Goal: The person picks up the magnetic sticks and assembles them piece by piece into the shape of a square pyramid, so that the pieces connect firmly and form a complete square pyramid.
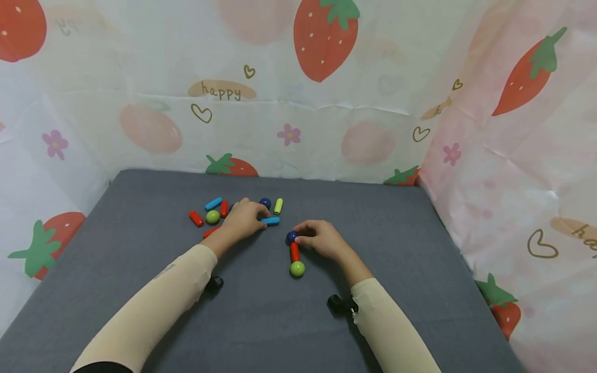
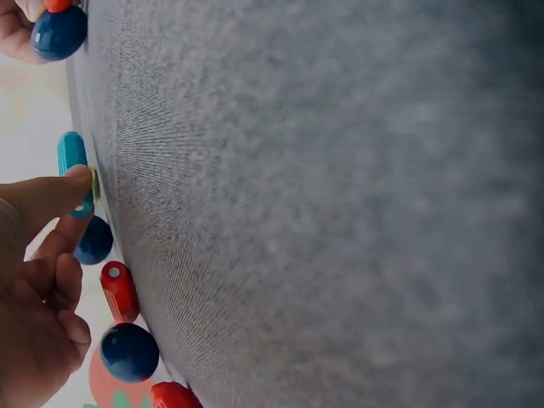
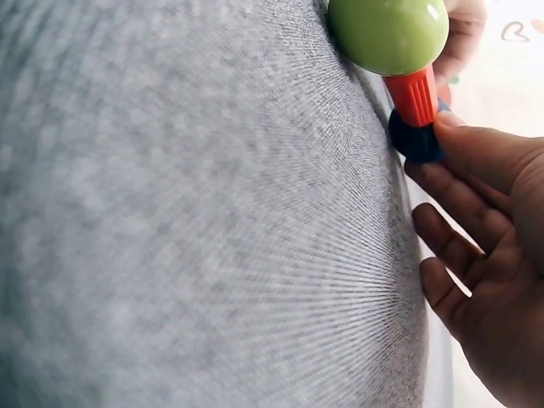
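My left hand (image 1: 244,219) pinches a light-blue rod (image 1: 271,221) between thumb and fingers, seen also as the blue rod (image 2: 72,153) in the left wrist view. To its right, my right hand (image 1: 322,239) holds a dark-blue ball (image 1: 292,237) with thumb and fingertips. A red rod (image 1: 295,252) runs from that ball toward me, and a green ball (image 1: 297,269) sits at its near end, the three in one line. In the right wrist view the thumb and index finger lie against the dark-blue ball (image 3: 413,140), partly hidden behind the red rod (image 3: 413,95).
Around the left hand lie several loose pieces: a yellow-green rod (image 1: 278,206), a dark-blue ball (image 1: 265,202), a green ball (image 1: 212,217), another blue rod (image 1: 213,203) and red rods (image 1: 196,218). They rest on a grey cloth-covered table (image 1: 280,321), with a strawberry-print curtain (image 1: 289,114) behind.
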`<state>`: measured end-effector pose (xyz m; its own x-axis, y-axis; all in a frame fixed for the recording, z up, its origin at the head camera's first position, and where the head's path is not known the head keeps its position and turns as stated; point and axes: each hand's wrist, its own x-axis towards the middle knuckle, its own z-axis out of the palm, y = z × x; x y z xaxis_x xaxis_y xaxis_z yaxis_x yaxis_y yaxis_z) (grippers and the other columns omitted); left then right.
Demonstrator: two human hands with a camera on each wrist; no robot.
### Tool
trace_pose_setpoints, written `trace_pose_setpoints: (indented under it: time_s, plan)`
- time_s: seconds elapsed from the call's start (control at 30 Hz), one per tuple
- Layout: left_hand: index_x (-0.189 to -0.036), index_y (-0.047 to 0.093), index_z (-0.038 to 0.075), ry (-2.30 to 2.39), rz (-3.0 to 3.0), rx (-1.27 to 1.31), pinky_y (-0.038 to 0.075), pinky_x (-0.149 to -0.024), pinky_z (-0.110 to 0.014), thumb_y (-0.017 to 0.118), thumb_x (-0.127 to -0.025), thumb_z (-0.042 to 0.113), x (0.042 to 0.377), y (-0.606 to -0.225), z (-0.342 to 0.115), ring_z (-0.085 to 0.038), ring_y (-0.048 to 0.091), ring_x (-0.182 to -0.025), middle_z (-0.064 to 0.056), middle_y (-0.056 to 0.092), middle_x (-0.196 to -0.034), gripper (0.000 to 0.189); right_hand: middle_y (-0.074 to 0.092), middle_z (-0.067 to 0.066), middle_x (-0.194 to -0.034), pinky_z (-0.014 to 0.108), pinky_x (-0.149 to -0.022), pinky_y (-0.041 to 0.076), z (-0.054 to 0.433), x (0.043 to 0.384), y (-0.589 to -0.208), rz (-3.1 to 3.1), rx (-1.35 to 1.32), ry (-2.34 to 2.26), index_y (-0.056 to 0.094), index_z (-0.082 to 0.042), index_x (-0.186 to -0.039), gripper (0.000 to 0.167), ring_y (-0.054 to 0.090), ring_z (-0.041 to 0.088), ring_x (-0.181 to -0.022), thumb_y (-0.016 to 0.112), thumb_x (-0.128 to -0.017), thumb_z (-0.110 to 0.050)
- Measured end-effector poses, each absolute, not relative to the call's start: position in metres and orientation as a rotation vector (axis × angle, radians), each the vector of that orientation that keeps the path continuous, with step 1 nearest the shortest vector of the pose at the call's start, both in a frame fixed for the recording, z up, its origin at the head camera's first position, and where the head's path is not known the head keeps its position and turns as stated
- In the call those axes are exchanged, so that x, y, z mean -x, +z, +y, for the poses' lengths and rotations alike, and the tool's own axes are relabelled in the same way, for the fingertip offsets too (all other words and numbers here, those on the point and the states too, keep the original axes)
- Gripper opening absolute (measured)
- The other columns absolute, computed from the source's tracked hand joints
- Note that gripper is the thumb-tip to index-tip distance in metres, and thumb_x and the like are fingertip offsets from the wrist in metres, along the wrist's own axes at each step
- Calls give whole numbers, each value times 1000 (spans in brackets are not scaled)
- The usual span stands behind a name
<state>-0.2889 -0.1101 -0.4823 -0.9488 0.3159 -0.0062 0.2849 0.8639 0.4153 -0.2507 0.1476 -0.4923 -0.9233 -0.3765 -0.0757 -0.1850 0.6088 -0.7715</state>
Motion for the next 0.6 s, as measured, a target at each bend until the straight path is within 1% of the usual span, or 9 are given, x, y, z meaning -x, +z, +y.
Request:
trace_pose_setpoints:
  time_s: [0.03,0.1,0.37,0.47,0.6]
  plan:
    - [-116,77,19,653,2960,-488,41,-96,-44,79,-92,24,288,-481,-111,-23,51,-103,-1,73,-110,25,73,-4,-113,37,-90,53,147,251,-493,2605,463,-1208,75,-22,-118,24,65,15,-103,76,-95,-27]
    - [-116,78,19,673,2958,-504,42,-95,-44,79,-92,24,285,-478,-113,-23,51,-103,-1,74,-111,25,73,-4,-114,37,-90,53,147,252,-493,2605,468,-1208,75,-22,-118,24,65,15,-103,75,-95,-27]
    - [-116,77,20,787,2902,-521,46,-92,-43,79,-92,22,270,-474,-120,-23,53,-107,-1,75,-112,24,72,-4,-112,37,-89,53,148,253,-495,2599,471,-1213,75,-23,-117,23,64,16,-101,76,-95,-29]
    - [-115,78,19,847,2853,-531,49,-92,-42,80,-91,21,263,-474,-123,-22,57,-108,0,74,-112,24,72,-5,-113,36,-88,53,149,254,-497,2598,471,-1217,75,-23,-118,24,64,15,-101,76,-95,-30]
    - [-113,78,17,924,2794,-548,54,-89,-40,81,-90,18,255,-472,-123,-19,64,-103,0,74,-110,23,72,-4,-114,35,-85,53,150,254,-496,2594,463,-1227,75,-23,-118,24,64,16,-100,76,-95,-30]
